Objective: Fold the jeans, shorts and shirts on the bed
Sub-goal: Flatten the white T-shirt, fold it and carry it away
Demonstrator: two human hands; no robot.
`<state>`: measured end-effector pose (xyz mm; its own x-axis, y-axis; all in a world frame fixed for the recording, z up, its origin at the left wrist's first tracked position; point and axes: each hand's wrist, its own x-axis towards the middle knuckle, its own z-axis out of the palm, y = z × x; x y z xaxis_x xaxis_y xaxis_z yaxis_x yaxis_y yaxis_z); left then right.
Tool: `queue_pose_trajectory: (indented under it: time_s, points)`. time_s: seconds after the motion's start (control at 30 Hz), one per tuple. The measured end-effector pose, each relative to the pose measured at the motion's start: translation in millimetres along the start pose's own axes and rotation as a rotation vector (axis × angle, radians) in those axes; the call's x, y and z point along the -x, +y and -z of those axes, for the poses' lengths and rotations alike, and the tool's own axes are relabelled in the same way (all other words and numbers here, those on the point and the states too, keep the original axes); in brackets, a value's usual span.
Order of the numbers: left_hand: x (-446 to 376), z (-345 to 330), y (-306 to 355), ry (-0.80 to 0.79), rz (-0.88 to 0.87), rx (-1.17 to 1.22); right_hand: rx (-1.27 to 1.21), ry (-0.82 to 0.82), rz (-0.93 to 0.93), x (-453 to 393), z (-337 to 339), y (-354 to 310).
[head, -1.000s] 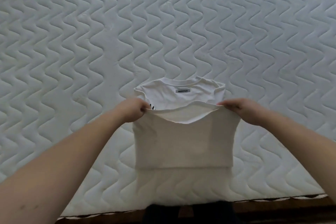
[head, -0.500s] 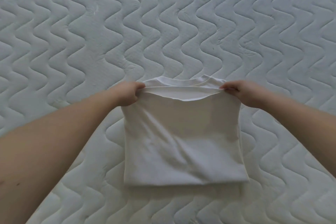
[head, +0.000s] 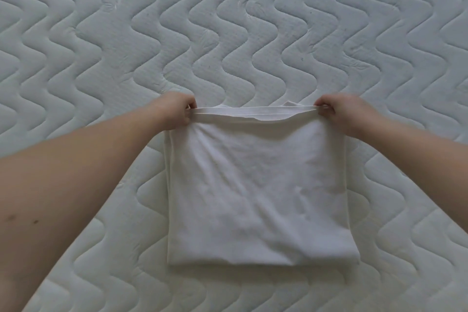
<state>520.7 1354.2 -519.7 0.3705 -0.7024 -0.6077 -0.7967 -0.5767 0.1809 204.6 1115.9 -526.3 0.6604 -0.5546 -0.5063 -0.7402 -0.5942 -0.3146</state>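
Across the quilted bed (head: 76,33), wavy stitching, soft surface; the only garment in view lies at its near middle. White shirt (head: 255,192), folded to a rough square, flat on the bed, far edge doubled over. Thin knit, light, limp, creases easily; likely to sag if lifted by one point. Best held at two corners, or slid under with flat palms. Left hand (head: 174,110) pinches the shirt's far left corner, fingers curled. Right hand (head: 339,110) pinches the far right corner likewise, hem taut between them.
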Motion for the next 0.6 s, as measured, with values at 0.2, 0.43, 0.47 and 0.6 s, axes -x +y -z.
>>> queue_pose_trajectory:
  time_s: [0.2, 0.43, 0.47, 0.6]
  points:
    - [-6.6, 0.7, -0.5, -0.114, 0.092, 0.149, 0.068, -0.106, -0.084, -7.3, 0.6, -6.5]
    - [0.6, 5.2, 2.2, -0.087, -0.072, -0.068, 0.095, -0.134, -0.02, -4.9, 8.6, -12.3]
    - [4.7, 5.9, 1.2, -0.086, -0.081, -0.032, 0.081, -0.127, -0.016, -1.6, 11.2, -12.4]
    - [23.5, 14.0, -3.3, -0.098, -0.078, 0.072, 0.044, -0.094, 0.024, 16.7, 25.1, -14.7]
